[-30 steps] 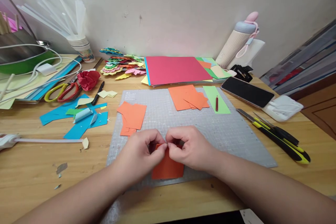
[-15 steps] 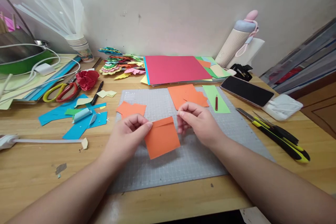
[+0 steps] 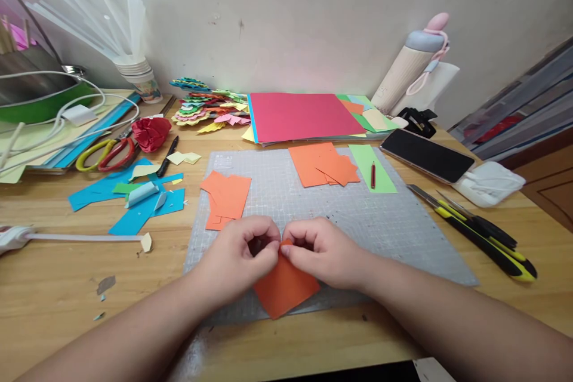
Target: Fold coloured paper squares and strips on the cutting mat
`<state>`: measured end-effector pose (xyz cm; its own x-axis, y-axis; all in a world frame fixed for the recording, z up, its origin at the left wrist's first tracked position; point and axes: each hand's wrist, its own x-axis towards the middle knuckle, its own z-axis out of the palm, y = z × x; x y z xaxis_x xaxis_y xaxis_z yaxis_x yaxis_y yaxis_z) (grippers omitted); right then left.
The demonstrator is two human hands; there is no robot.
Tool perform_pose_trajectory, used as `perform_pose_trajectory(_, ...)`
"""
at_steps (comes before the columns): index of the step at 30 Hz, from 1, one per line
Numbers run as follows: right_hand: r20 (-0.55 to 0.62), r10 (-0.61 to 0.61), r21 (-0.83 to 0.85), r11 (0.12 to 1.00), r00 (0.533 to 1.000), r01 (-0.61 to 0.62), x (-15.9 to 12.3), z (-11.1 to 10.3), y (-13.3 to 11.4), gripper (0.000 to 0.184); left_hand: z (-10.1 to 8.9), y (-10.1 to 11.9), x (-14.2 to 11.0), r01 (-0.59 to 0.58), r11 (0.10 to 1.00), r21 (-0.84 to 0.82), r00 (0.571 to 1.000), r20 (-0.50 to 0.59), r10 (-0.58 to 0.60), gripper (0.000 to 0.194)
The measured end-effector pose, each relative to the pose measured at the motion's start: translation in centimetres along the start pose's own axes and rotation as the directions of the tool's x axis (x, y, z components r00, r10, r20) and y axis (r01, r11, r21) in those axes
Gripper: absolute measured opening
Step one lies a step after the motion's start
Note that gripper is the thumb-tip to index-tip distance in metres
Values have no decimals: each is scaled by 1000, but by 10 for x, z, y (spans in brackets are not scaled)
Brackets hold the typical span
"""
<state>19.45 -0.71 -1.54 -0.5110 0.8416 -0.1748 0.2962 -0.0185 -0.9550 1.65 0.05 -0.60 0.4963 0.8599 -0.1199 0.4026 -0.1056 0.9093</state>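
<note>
Both my hands meet at the near edge of the grey cutting mat (image 3: 358,215). My left hand (image 3: 242,253) and my right hand (image 3: 320,250) are closed, each pinching the top edge of an orange paper square (image 3: 284,289). The square lies tilted, one corner pointing toward me and hanging past the mat's front edge. Its upper edge is hidden under my fingers. A small stack of orange squares (image 3: 226,197) lies on the mat just beyond my left hand. More orange pieces (image 3: 322,164) lie at the mat's far side.
Blue paper scraps (image 3: 134,200), scissors (image 3: 105,154), a red paper flower (image 3: 151,132) and a glue gun (image 3: 18,237) lie left. A coloured paper stack (image 3: 304,116) is behind the mat. A phone (image 3: 425,155), utility knives (image 3: 483,233) and a bottle (image 3: 409,74) are at right.
Half a second ago my left hand held the orange square up over the mat, my right hand apart. Now the square is down near the mat's front edge with both hands pinching it.
</note>
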Motion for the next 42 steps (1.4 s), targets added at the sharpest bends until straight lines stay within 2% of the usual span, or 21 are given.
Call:
perform_pose_trajectory(4,-48,-104,-36,994,993,102,-2,4,0,20,1,1,-1,-35,999,5,999,12,35,10)
perform_pose_trajectory(7,-166,-144,3,989,976,147,-2,1,-2,23,-3,2,0,4,997,-73,1000,1,-4,10)
perform_pose_trajectory(10,-309,-135,52,986,941,158,-3,-9,-4,25,-10,3,1,42,990,-133,999,-28,-46,10)
perform_pose_trajectory(12,-418,-108,96,982,902,162,-1,-18,-4,26,-14,1,3,61,988,-141,995,-71,-72,9)
perform_pose_trajectory(15,-603,-36,238,945,797,223,3,-31,-2,25,-17,-4,6,111,981,-157,978,-157,-135,9)
perform_pose_trajectory(16,-631,-9,283,929,776,241,4,-34,0,25,-16,-6,6,116,979,-169,971,-189,-148,11)
perform_pose_trajectory(17,-630,15,317,917,776,240,6,-35,1,25,-16,-7,6,108,978,-178,963,-227,-148,12)
perform_pose_trajectory(19,-547,47,335,927,836,167,8,-33,2,26,-14,-9,5,31,987,-158,944,-319,-81,11)
perform_pose_trajectory(21,-417,91,324,945,904,54,8,-25,4,27,-11,-9,3,-94,995,-33,926,-369,76,4)
perform_pose_trajectory(24,-254,171,394,917,952,-59,8,-13,5,26,-8,-8,1,-253,937,240,917,-248,312,23)
perform_pose_trajectory(27,-152,209,503,858,966,-106,8,-7,6,26,-5,-10,1,-294,885,362,921,-142,364,22)
perform_pose_trajectory(31,-100,169,561,823,981,-85,9,-9,6,25,-3,-10,2,-251,888,386,923,-181,340,18)
perform_pose_trajectory(34,-26,107,578,813,994,-72,9,-11,4,19,-3,-8,1,-165,935,312,938,-243,247,17)
perform_pose_trajectory(37,31,82,595,799,996,-85,10,-13,3,23,-4,-7,2,-34,999,8,959,-283,35,17)
perform_pose_trajectory(39,39,56,602,795,998,-68,10,-14,4,24,-5,-7,4,28,973,-227,959,-268,-90,20)
perform_pose_trajectory(40,41,39,604,795,998,-56,10,-15,4,23,-5,-7,5,37,950,-309,958,-260,-122,20)
perform_pose_trajectory(42,47,18,600,799,999,-42,11,-15,6,22,-6,-7,6,30,929,-369,957,-256,-133,17)
